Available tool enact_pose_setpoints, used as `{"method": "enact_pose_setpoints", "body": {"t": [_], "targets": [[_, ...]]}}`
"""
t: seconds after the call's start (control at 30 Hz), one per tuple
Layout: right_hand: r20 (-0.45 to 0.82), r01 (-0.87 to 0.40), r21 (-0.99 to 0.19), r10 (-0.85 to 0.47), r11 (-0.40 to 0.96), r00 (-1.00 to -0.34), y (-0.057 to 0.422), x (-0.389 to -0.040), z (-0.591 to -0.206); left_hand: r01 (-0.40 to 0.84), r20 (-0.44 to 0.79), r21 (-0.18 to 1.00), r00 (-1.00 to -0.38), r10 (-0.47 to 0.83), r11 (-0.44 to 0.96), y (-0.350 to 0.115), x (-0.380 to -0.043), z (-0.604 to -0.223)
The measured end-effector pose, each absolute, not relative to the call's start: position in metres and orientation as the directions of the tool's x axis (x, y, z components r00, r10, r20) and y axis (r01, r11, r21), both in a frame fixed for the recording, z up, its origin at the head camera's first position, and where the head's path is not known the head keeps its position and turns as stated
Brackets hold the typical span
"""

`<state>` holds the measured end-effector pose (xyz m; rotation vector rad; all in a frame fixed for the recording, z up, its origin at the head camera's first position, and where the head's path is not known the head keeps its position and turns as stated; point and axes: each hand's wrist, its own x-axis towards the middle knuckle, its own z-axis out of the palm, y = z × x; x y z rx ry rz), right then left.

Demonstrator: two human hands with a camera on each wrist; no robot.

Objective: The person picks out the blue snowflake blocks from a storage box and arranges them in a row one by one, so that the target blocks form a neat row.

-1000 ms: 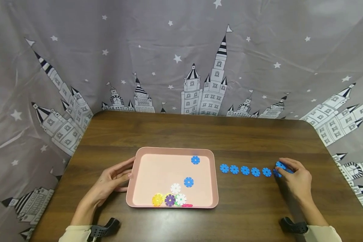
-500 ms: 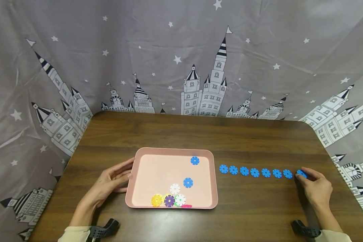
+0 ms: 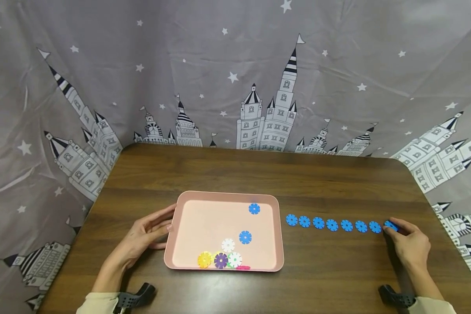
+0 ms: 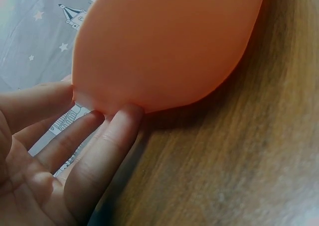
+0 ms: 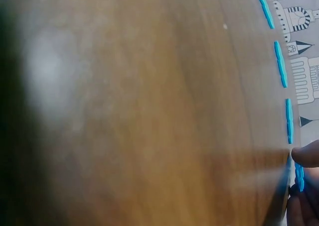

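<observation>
At the right end of a row of blue snowflake discs, my right hand pinches another blue snowflake disc between thumb and fingers, down at the table. Part of that disc shows by the fingertips in the right wrist view too. My left hand has its fingertips and thumb against the outside of the left wall of a pink tray. The left wrist view shows the fingers fairly straight, with their tips touching that wall.
Two blue discs lie apart in the tray. Along its near wall are a yellow disc, a purple disc, white discs and a pink disc. Behind the wooden table hangs a grey castle-print curtain.
My right hand has moved right along the row, from the seventh blue disc to the spot past it, with a disc in its fingers. The left hand and tray have stayed put.
</observation>
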<state>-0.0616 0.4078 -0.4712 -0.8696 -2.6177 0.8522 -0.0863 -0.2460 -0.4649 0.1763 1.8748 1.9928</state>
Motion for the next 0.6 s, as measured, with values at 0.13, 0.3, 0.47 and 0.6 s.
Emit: {"method": "enact_pose_setpoints", "body": {"t": [0.13,0.3,0.47,0.6], "targets": [[0.053,0.458,-0.603,0.605,0.653,-0.794,0.4075,-0.0610,-0.4710,-0.193,-0.171,0.981,-0.913,0.370,-0.024,-0.2463,-0.0866,-0.4648],[0.050,0.441,-0.600,0.582,0.667,-0.812,0.4082,-0.0597,-0.4710,-0.188,-0.164,0.982,-0.913,0.373,-0.028,-0.2465,-0.0865,-0.4650],[0.030,0.453,-0.610,0.590,0.651,-0.807,0.4072,-0.0591,-0.4711,-0.192,-0.166,0.981,-0.912,0.375,-0.032,-0.2463,-0.0861,-0.4647],[0.068,0.428,-0.635,0.598,0.643,-0.798,0.4014,-0.0600,-0.4659,-0.195,-0.169,0.980,-0.911,0.376,-0.030,-0.2459,-0.0861,-0.4643]]}}
